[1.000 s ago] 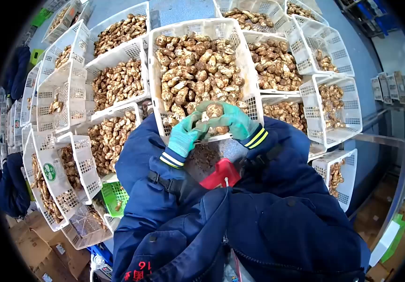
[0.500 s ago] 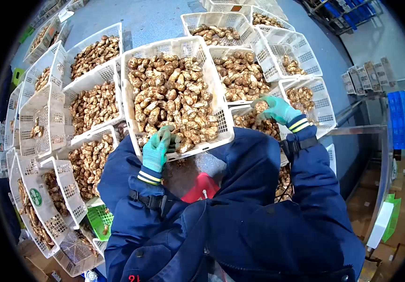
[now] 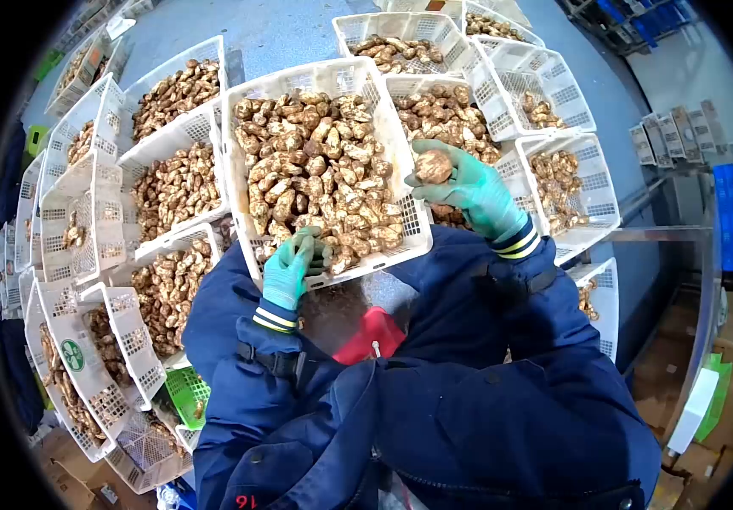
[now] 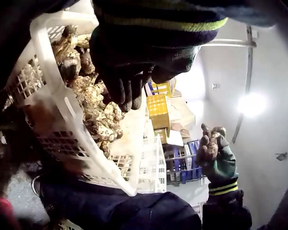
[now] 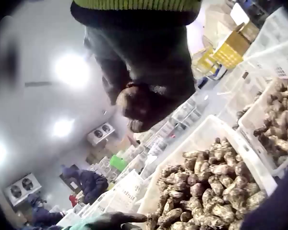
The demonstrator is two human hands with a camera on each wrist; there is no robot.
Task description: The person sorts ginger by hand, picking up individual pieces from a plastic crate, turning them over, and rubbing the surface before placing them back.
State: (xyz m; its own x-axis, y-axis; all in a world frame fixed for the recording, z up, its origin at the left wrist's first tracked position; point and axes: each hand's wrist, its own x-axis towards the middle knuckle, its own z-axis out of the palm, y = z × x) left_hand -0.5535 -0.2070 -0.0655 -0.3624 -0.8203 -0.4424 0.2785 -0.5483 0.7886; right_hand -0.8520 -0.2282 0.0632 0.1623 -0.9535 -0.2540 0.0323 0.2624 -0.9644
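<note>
Brown-and-white mushrooms fill a white crate in front of the person. The right hand, in a green glove, holds up one round-capped mushroom just beyond the crate's right edge; the same mushroom shows under the dark glove in the right wrist view. Over the crate's near left corner is the gloved left hand, its fingers bent above the mushrooms; whether they grip one is hidden. The left wrist view shows that hand from behind, beside the crate's pile.
More white crates of mushrooms stand left and right of the middle one. A small green basket is at lower left. A metal frame runs along the right. Other people work in the background.
The hands were together over the crate's near edge a second ago. They parted, the right hand going out to the right with a mushroom, then back closer to the crate. The view shifted too.
</note>
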